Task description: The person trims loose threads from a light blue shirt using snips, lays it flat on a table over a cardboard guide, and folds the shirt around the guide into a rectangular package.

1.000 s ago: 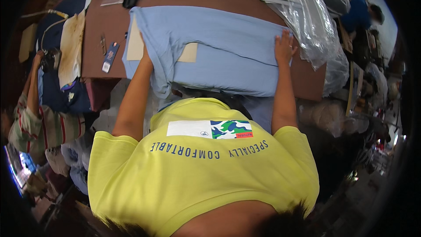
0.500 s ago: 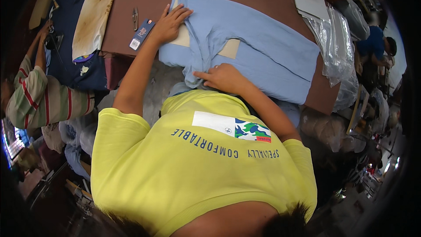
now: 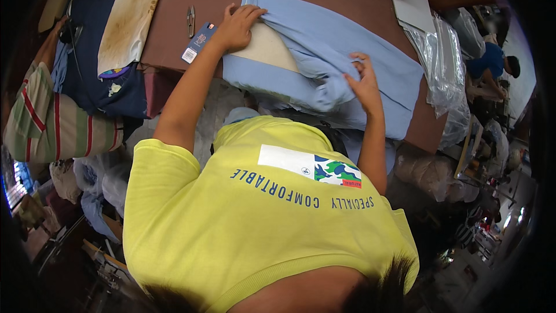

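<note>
Left hand [image 3: 236,30]: fingers bent, tips touching the garment [image 3: 370,40] at its far left; pinch cannot be confirmed. Right hand [image 3: 366,86]: fingers curled at bunched cloth; grip likewise unclear. Garment lies on the table [image 3: 214,0], partly covering a card [image 3: 269,49]. Tag [image 3: 201,39] and snips [image 3: 190,21] lie left; bags [image 3: 443,64], right.

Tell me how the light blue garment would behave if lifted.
The light blue garment would probably be floppy, since it bunches into soft folds near the right hand. Part might stay straighter where the flat beige board lies against it.
</note>
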A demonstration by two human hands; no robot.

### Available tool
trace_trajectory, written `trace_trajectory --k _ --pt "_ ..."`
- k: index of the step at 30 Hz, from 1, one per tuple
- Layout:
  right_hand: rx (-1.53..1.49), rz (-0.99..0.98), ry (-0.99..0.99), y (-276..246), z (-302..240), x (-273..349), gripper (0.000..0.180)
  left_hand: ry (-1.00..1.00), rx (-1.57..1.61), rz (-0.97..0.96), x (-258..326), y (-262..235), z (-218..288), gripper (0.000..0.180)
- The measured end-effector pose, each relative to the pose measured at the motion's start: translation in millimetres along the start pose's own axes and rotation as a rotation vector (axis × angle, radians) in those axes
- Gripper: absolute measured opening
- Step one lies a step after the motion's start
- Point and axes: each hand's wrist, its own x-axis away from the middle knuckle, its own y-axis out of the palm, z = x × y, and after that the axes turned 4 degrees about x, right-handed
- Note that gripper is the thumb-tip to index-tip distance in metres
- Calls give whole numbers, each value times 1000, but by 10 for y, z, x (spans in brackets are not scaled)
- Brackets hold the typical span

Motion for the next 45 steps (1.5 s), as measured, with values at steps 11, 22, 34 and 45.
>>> trace_trajectory --k 11,22,34,45 --pt "242 195 63 -558 328 -556 27 -360 -5 -233 -440 53 -71 54" --pt "879 189 -8 -648 856 -279 27 -344 -162 94 -342 105 112 49" --pt "-231 310 927 -1737 1948 2055 36 -1367 1109 377 1860 755 853 65" --pt "-780 324 783 -1567 2283 2295 34 -1220 804 -502 2042 1408 630 85"
